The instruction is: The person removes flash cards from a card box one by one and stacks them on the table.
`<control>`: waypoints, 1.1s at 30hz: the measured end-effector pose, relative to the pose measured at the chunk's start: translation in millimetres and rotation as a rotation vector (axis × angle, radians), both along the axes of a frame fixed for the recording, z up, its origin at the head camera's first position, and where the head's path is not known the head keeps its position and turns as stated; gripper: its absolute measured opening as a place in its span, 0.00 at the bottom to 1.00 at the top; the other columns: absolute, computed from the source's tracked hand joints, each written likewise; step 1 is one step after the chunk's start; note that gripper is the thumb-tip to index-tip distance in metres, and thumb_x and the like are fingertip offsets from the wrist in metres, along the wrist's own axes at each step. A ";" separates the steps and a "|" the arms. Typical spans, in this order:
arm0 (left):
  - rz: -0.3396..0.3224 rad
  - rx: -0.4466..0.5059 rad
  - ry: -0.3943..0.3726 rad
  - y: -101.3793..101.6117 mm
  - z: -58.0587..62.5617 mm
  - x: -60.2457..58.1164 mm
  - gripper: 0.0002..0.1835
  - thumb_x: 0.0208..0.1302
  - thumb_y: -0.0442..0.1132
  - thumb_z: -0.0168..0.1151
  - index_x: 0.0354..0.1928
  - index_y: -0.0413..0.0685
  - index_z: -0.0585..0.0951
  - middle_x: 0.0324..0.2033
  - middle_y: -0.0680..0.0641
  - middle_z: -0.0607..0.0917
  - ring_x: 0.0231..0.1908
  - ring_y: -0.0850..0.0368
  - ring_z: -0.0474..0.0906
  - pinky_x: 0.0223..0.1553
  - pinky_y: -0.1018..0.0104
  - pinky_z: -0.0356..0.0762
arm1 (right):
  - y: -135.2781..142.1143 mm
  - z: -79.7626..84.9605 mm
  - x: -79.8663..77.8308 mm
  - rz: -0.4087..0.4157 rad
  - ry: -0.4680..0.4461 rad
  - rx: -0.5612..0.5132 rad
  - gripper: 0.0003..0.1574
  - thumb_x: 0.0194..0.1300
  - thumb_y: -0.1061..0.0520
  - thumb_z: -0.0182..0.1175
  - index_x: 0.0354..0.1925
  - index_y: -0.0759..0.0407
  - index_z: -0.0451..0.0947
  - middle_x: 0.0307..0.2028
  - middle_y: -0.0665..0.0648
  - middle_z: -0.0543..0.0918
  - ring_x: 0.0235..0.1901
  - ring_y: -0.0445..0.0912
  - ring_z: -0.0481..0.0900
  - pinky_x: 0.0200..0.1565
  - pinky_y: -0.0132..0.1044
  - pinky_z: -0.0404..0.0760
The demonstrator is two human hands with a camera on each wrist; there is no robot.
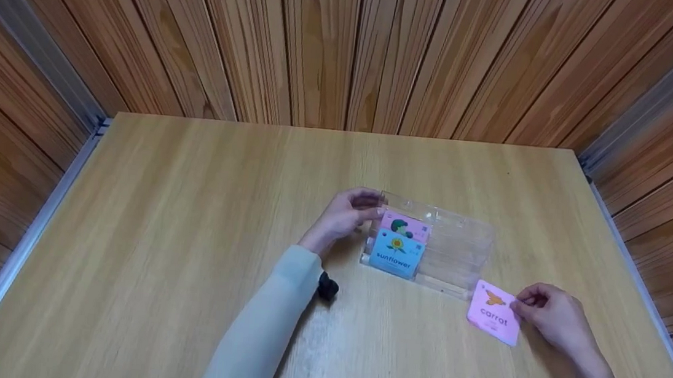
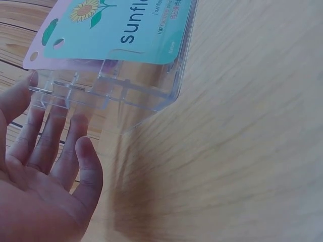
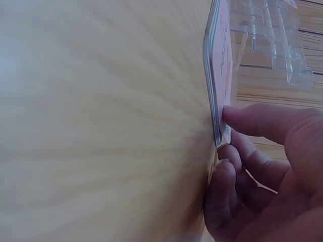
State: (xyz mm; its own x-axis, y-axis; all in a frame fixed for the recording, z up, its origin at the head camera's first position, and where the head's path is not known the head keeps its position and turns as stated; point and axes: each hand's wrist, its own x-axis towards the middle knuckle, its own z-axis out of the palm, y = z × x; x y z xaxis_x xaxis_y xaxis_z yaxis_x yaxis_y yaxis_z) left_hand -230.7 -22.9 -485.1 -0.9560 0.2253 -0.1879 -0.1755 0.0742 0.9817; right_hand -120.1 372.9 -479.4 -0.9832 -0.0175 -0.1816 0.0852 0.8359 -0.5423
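A clear plastic tiered card stand point(image 1: 457, 250) sits on the table, right of the middle. In its left column a blue sunflower card point(image 1: 397, 253) stands in front of a pink card point(image 1: 405, 224) with a green picture. My left hand point(image 1: 346, 214) holds the stand by its left side, thumb on the edge of a tier, as the left wrist view shows. Near the stand's front right corner my right hand point(image 1: 555, 318) pinches a small stack of cards, topped by a pink carrot card point(image 1: 494, 313). The thumb point(image 3: 257, 121) lies on the top card's face.
The light wood table point(image 1: 182, 248) spreads wide to the left of the stand. Wood-plank walls point(image 1: 325, 46) rise at the back and both sides, with grey metal strips point(image 1: 31, 221) along the table's side edges. A dark wrist device point(image 1: 327, 287) sits at each cuff.
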 end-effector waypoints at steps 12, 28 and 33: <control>0.007 -0.001 -0.011 0.4 -0.8 0.1 0.16 0.63 0.44 0.70 0.52 0.65 0.82 0.48 0.58 0.84 0.50 0.58 0.78 0.52 0.54 0.72 | 1.4 1.7 2.1 0.013 0.047 -0.004 0.08 0.63 0.60 0.67 0.39 0.63 0.80 0.31 0.56 0.79 0.31 0.48 0.72 0.28 0.33 0.68; 0.015 0.014 -0.023 1.2 -1.3 -0.8 0.15 0.64 0.43 0.69 0.52 0.64 0.82 0.47 0.58 0.84 0.50 0.58 0.79 0.51 0.54 0.73 | -15.2 29.3 4.2 0.025 0.306 -0.073 0.08 0.65 0.61 0.66 0.43 0.63 0.82 0.37 0.57 0.84 0.35 0.38 0.76 0.35 0.22 0.74; 0.009 0.012 -0.019 1.7 -0.8 -0.6 0.16 0.64 0.44 0.70 0.53 0.64 0.81 0.48 0.58 0.84 0.51 0.58 0.79 0.51 0.54 0.73 | -22.4 36.6 4.2 0.009 0.324 -0.122 0.12 0.67 0.59 0.66 0.46 0.65 0.82 0.41 0.59 0.84 0.38 0.33 0.74 0.38 0.18 0.73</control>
